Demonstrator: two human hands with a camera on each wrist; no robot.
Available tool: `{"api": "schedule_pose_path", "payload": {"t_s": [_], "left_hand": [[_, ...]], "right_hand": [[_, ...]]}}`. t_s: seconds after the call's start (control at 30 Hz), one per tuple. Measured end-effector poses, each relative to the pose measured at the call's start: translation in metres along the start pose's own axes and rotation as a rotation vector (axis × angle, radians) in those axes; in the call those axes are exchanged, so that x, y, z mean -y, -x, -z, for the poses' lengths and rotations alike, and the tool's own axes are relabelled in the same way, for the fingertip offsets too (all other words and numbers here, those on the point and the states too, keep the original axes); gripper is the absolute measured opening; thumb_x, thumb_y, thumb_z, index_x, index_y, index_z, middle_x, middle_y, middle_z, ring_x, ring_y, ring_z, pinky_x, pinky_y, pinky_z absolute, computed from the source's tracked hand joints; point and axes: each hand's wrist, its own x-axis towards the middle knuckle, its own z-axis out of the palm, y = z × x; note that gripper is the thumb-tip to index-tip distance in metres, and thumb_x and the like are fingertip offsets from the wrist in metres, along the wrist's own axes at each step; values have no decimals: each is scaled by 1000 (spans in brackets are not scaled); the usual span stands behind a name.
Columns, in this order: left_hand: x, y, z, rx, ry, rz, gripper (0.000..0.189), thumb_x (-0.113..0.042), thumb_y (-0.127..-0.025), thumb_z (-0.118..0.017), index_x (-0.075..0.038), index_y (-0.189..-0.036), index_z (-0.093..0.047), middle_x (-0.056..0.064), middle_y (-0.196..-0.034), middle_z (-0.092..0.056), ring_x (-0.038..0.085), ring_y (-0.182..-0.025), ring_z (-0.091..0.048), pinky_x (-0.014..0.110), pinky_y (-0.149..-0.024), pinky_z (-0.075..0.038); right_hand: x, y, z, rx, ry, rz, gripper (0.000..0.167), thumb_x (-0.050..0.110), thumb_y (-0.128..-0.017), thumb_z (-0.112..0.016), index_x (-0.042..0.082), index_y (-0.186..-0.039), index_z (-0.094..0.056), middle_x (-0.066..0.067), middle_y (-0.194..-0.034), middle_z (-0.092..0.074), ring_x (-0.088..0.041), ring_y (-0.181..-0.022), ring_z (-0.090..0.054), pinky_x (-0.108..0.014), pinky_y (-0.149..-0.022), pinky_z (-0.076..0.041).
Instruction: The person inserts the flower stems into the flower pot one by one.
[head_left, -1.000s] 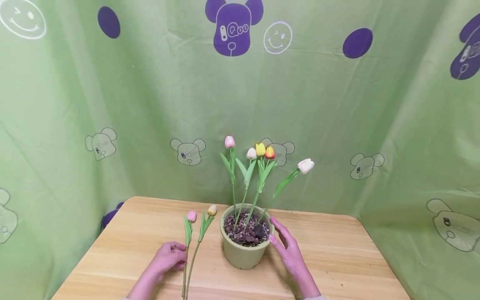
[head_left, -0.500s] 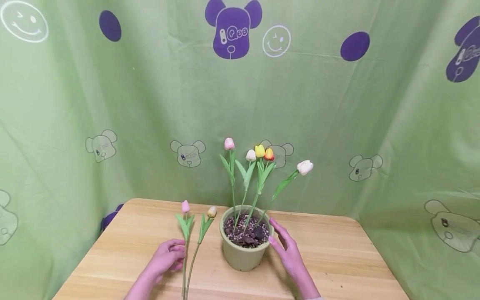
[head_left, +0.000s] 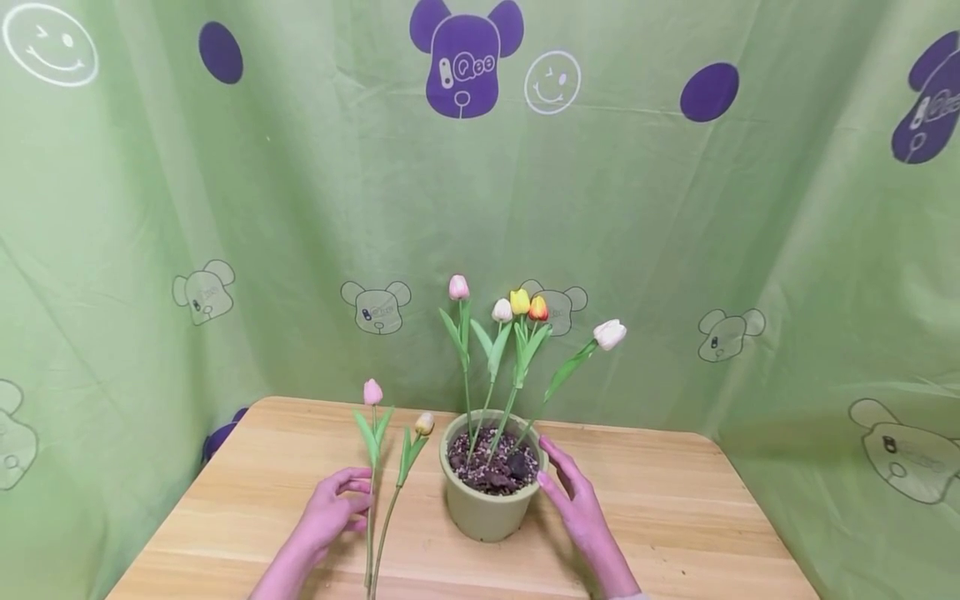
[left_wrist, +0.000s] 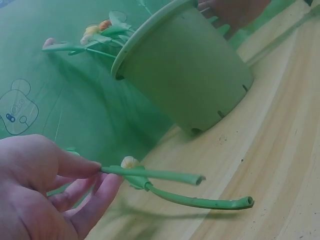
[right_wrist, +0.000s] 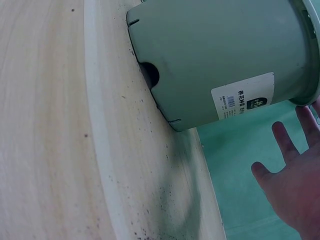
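My left hand (head_left: 335, 510) pinches the stem of a pink tulip (head_left: 372, 392) between thumb and fingers. The left wrist view shows that stem (left_wrist: 160, 174) raised off the table, its cut end pointing right. Beside it a pale yellow tulip (head_left: 424, 424) lies on the table. A green flowerpot (head_left: 486, 515) holds dark soil with several upright tulips: pink, white, yellow and orange-red, plus a white tulip (head_left: 610, 335) leaning right. At the pot's right rim rests my right hand (head_left: 583, 504), fingers extended; the right wrist view has its fingers (right_wrist: 286, 142) spread near the rim.
The wooden table (head_left: 675, 517) has a rounded back edge. A green curtain (head_left: 300, 167) with bear prints hangs behind and at both sides. Small soil crumbs (right_wrist: 145, 220) lie on the table around the pot. A white label (right_wrist: 243, 96) sticks to the pot's side.
The pink tulip in my left hand has risen from the table, its bloom moving up and slightly left. The head view has tilted slightly. My right hand stays at the pot's rim.
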Motion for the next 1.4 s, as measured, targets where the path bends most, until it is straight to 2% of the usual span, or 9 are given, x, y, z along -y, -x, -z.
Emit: {"api": "schedule_pose_path", "payload": {"t_s": [0.2, 0.27, 0.43, 0.57, 0.87, 1.03, 1.17, 1.23, 1.4], "left_hand": [[-6, 0, -6, -34, -6, -38, 48, 7, -92, -63, 3, -140, -56, 23, -123, -60, 26, -90, -65, 31, -69, -65], [-9, 0, -9, -39, -5, -56, 49, 8, -91, -64, 2, -139, -57, 23, -122, -61, 24, -85, -64, 31, -69, -65], [-19, -1, -17, -39, -2, -115, 49, 10, -90, -65, 0, -138, -59, 22, -118, -62, 23, -80, -65, 33, -67, -65], [-30, 1, -23, -32, 0, -151, 49, 9, -90, -66, -2, -137, -61, 21, -117, -63, 23, -80, -66, 34, -67, -65], [-58, 0, -43, 21, 14, -246, 47, 11, -90, -66, -4, -135, -62, 20, -115, -62, 18, -79, -64, 38, -70, -66], [-78, -1, -60, 54, 17, -307, 46, 12, -90, -66, -3, -133, -63, 23, -115, -62, 21, -82, -64, 34, -68, -66], [-93, -3, -72, 85, 12, -351, 46, 10, -91, -66, -3, -134, -63, 28, -118, -62, 25, -86, -65, 36, -71, -66], [-99, -4, -79, 96, 4, -378, 45, 10, -91, -66, -4, -133, -64, 28, -119, -62, 28, -87, -65, 38, -72, -67], [-112, -7, -96, 110, 3, -440, 43, 10, -90, -66, -4, -131, -65, 25, -115, -64, 32, -88, -66, 38, -71, -67]], "right_hand": [[-1, 0, 1, 8, 1, 11, 54, 17, -105, -59, 16, -157, -43, -10, -164, -40, -35, -151, -35, -10, -115, -23], [-1, 0, 1, 10, 6, 13, 54, 17, -105, -59, 16, -157, -43, -10, -164, -40, -36, -151, -35, -17, -119, -25], [0, 0, 2, 11, 12, 14, 54, 17, -106, -58, 17, -158, -42, -11, -165, -39, -39, -152, -33, -50, -126, -23], [1, 0, 2, 14, 5, 15, 55, 17, -106, -57, 15, -158, -41, -13, -165, -38, -41, -152, -31, -57, -125, -20], [1, 0, 2, 19, 3, 10, 55, 16, -106, -57, 15, -158, -41, -12, -165, -37, -40, -153, -31, -54, -125, -20], [1, 0, 2, 17, 2, 8, 55, 16, -106, -57, 15, -158, -41, -12, -166, -36, -40, -153, -31, -55, -125, -20], [1, 0, 2, 16, 7, 5, 55, 17, -106, -57, 15, -159, -40, -12, -166, -36, -40, -153, -31, -54, -125, -20], [1, 0, 1, 14, 10, 3, 55, 17, -106, -57, 16, -158, -41, -11, -165, -37, -39, -153, -32, -48, -126, -22], [2, 1, 1, 9, 0, -3, 54, 16, -106, -58, 16, -158, -42, -11, -165, -39, -36, -152, -33, -17, -119, -24]]}}
